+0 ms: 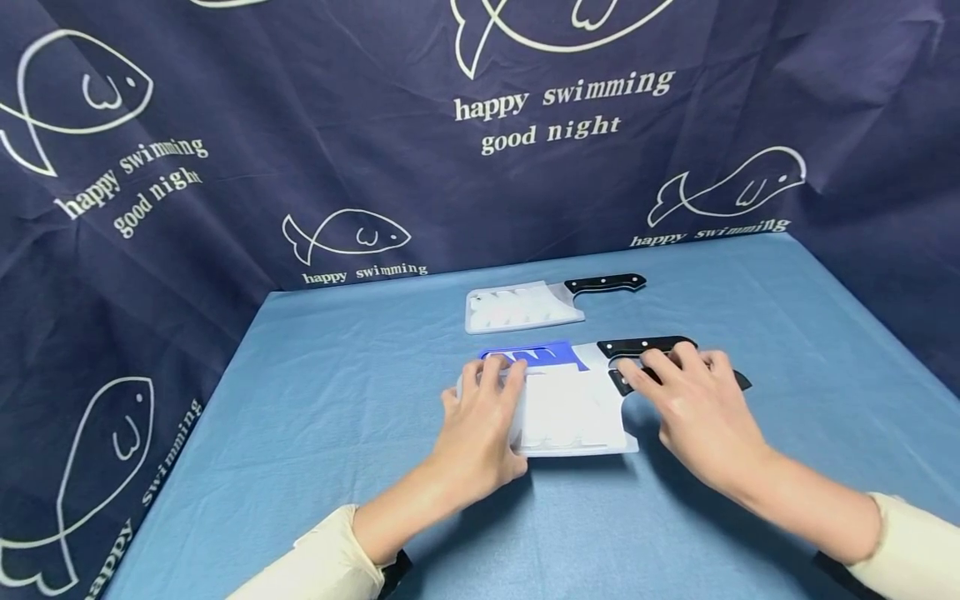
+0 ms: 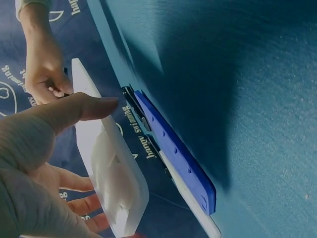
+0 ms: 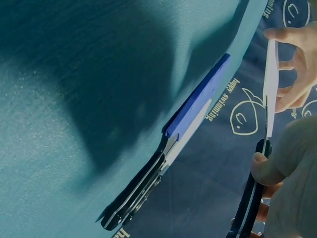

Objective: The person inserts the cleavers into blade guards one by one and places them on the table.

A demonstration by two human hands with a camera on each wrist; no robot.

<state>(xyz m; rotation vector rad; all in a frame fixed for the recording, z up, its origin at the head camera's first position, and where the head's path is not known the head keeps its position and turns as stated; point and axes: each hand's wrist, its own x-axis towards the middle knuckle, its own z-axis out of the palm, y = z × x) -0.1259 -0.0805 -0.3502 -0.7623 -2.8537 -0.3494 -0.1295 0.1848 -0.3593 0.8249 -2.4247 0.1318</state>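
Note:
A cleaver in a white blade cover (image 1: 573, 408) is held above the table between both hands. My left hand (image 1: 476, 437) pinches the cover (image 2: 116, 178) at its left end, thumb on the near face and fingers on the far one. My right hand (image 1: 705, 417) grips the cleaver's black handle (image 3: 251, 196), the thumb pressed along its side. Just beyond lies a knife in a blue blade cover (image 1: 551, 353), its black riveted handle (image 1: 637, 345) pointing right and partly hidden by the right fingers. The held cover overlaps this knife in the head view.
Farther back on the blue tablecloth (image 1: 337, 417) lies another cleaver in a white cover (image 1: 517, 307), its black handle (image 1: 607, 283) to the right. A dark blue curtain (image 1: 525, 192) with white fish drawings and lettering hangs behind the table and along its left side.

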